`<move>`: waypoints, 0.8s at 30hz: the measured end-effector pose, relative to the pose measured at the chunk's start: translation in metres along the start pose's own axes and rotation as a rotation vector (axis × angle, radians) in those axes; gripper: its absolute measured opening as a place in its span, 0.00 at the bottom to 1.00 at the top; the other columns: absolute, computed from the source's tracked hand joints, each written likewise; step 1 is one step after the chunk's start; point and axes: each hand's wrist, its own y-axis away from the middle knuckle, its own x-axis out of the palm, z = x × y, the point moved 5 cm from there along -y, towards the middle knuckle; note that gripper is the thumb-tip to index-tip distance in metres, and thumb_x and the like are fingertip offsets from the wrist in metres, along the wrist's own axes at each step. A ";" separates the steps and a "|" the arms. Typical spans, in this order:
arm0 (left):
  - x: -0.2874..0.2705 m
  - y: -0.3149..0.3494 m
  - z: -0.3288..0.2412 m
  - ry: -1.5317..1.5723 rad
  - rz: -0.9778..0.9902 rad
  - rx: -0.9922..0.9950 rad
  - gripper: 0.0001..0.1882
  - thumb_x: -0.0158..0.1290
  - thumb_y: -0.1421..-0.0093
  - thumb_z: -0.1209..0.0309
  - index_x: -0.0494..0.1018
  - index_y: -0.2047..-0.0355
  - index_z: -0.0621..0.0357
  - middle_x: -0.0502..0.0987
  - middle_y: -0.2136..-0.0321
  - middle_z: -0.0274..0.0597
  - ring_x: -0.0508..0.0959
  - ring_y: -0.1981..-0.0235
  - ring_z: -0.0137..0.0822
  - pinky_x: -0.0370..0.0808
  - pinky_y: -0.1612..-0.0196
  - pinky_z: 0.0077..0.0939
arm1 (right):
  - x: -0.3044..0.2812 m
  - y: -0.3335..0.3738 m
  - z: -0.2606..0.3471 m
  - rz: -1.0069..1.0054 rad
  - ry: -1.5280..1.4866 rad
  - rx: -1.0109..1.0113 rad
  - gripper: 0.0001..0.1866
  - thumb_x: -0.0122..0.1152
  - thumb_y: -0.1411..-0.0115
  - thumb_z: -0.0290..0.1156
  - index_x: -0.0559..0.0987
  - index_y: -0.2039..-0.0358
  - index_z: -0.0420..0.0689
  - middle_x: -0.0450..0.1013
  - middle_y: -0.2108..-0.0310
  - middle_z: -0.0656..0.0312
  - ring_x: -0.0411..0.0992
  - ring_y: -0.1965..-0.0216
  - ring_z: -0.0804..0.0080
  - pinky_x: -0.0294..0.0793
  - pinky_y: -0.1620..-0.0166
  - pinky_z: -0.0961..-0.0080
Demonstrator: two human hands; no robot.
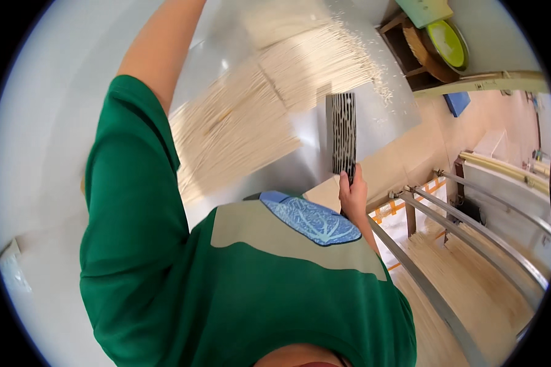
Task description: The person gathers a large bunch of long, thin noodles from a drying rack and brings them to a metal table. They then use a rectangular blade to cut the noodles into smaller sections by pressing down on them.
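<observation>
Your right hand [353, 192] is wrapped around the near end of a broad rectangular blade [344, 134], fingers closed on its grip and thumb along the near side. The blade points away from you, its face dark with pale, broken streaks (perhaps partly a reflection), and whether it touches anything below is impossible to tell. Your left hand is beyond the upper edge, so I cannot say whether it is spread or pinching; only your left forearm [165, 55] shows, reaching across the far left side.

The risk I would watch is the blade catching the nearest ends of the strands: a careless sideways swing could skew the rows or snap brittle pieces. With your left hand out of sight, bringing the blade across without checking where those fingers rest could also cause a cut.

Just left of the blade, the pale strands [232, 131] lie across the shiny metal counter [382, 119]. They look thin, straight and cream-coloured, packed side by side in broad blocks with seams between them. Short loose scraps [382, 85] litter the far right fringe.

Farther right, metal rails [471, 226] slant past your side, and a lime-green basin [448, 44] sits in the upper corner.
</observation>
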 end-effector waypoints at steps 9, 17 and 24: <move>-0.151 0.237 0.064 0.051 -0.257 -0.242 0.19 0.57 0.45 0.65 0.73 0.54 0.58 0.75 0.63 0.44 0.73 0.65 0.34 0.72 0.61 0.28 | 0.131 0.010 0.118 0.223 0.287 -0.352 0.15 0.51 0.41 0.32 0.67 0.55 0.38 0.72 0.80 0.44 0.72 0.76 0.43 0.70 0.71 0.52; -0.141 0.420 0.096 0.290 -0.242 -0.648 0.08 0.54 0.42 0.69 0.76 0.67 0.61 0.70 0.81 0.30 0.66 0.77 0.23 0.67 0.73 0.23 | 0.256 -0.003 0.166 0.233 0.484 -0.518 0.16 0.50 0.42 0.31 0.68 0.56 0.36 0.73 0.81 0.43 0.73 0.77 0.44 0.72 0.70 0.50; -0.104 0.407 0.093 0.349 -0.257 -0.563 0.13 0.51 0.41 0.64 0.74 0.69 0.63 0.74 0.78 0.50 0.73 0.76 0.40 0.70 0.69 0.33 | 0.290 -0.013 0.189 0.155 0.522 -0.516 0.12 0.50 0.41 0.31 0.66 0.60 0.37 0.72 0.80 0.42 0.72 0.76 0.41 0.71 0.72 0.50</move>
